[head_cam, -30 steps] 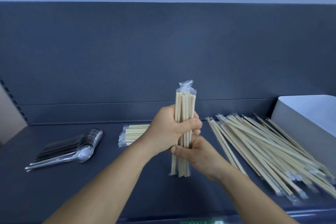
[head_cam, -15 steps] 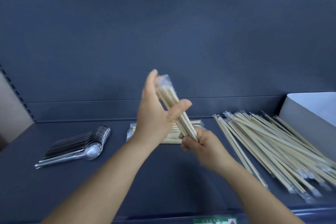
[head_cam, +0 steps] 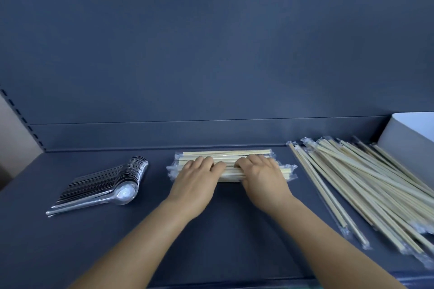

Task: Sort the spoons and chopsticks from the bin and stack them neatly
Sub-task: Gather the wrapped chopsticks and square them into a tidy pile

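A neat stack of plastic-wrapped wooden chopsticks [head_cam: 225, 154] lies crosswise at the back middle of the dark shelf. My left hand [head_cam: 197, 178] and my right hand [head_cam: 260, 177] lie palm down side by side on its front part. Their fingers curl over the bundle that lies there and hide its middle. To the left, a row of metal spoons [head_cam: 103, 185] lies nested, bowls toward the back. A loose fan of wrapped chopsticks [head_cam: 366, 185] covers the shelf on the right.
A white bin [head_cam: 413, 141] stands at the far right, behind the loose chopsticks. The dark back panel [head_cam: 211, 134] rises right behind the stack. The shelf's front edge [head_cam: 234, 285] runs under my forearms.
The bundle that both hands held upright was tipped over and laid flat on the stack at the back. Both hands moved forward and down with it.
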